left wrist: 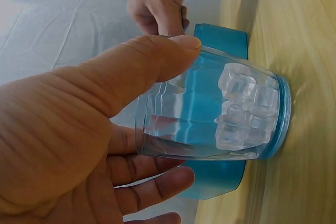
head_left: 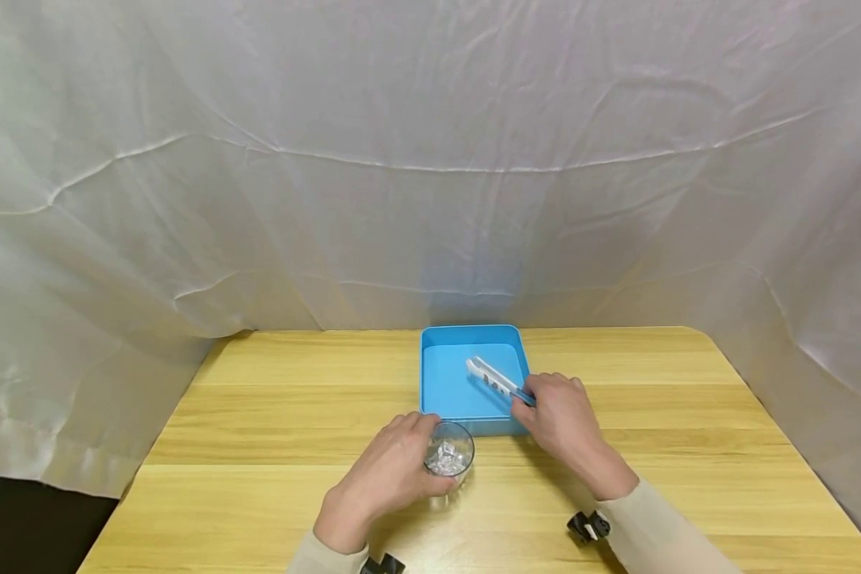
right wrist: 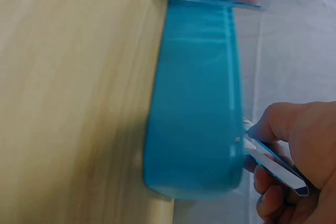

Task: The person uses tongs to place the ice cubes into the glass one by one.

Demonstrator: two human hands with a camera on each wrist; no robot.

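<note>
My left hand (head_left: pixel 391 469) holds a clear drinking glass (head_left: pixel 462 430) near its rim. The thumb lies on one side and fingers reach around the other. Several clear ice cubes (left wrist: pixel 245 109) sit in the bottom of the upright glass, which stands on the table just in front of a blue tray (head_left: pixel 441 383). In my right hand (head_left: pixel 563 416) is a pair of tongs (head_left: pixel 493 378) with white tips and blue handles, pinched between thumb and fingers. The tong tips are over the tray's inside. In the right wrist view, the tray's wall (right wrist: pixel 194 98) partly hides the tongs.
The wooden table (head_left: pixel 273 430) extends to both sides of the tray. A pale grey curtain (head_left: pixel 402 223) hangs behind the table and at its sides. The tray stands near the table's back edge.
</note>
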